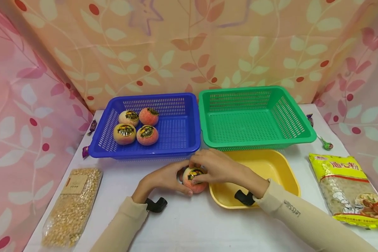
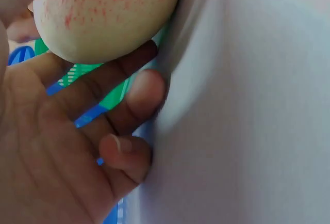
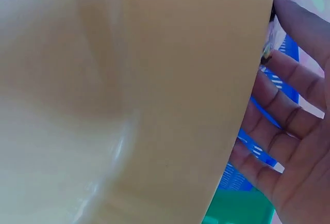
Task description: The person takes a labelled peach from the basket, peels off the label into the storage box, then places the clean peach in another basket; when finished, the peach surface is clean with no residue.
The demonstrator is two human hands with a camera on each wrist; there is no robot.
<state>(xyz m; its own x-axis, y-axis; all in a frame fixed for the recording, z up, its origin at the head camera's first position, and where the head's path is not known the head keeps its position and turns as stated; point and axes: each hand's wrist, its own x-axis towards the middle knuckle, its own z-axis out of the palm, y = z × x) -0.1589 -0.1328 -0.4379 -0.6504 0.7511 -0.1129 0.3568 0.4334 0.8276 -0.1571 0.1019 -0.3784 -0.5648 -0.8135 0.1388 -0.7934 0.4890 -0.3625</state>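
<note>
Hands (image 1: 167,177) hold one peach (image 1: 200,188); blue basket (image 1: 177,130), four.

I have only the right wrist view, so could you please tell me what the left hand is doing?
Observer: The left hand holds a peach-like fruit together with the right hand.
Operator: Thank you; are there any more nearby?
Observer: Yes, four similar fruits sit toward the left of the blue basket.
Operator: And what lies to the right of the yellow basin, please?
Observer: A yellow and clear plastic packet.
</note>
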